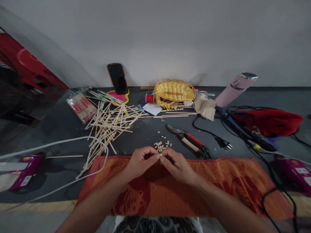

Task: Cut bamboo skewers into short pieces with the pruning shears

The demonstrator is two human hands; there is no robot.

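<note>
My left hand [143, 161] and my right hand [179, 165] meet above the near edge of the orange towel [175, 194]. Thumb and forefinger of each are closed in a pinch on a small pale piece of wooden stick [160, 155], mostly covered by the fingertips. Just beyond them lies a loose heap of short cut stick pieces [160, 147] on the dark tabletop. Pruning shears [190, 141] with red and whitish handles rest beyond my right hand. A tangled pile of long thin wooden sticks [109, 124] spreads out to the left.
At the back stand a phone [118, 78], a red thread spool [149, 98], a yellow woven basket [175, 91] and a tilted pink bottle [235, 89]. A black plug [223, 143], cables and red cloth [269, 121] lie right. A white cable [80, 138] loops in from the left.
</note>
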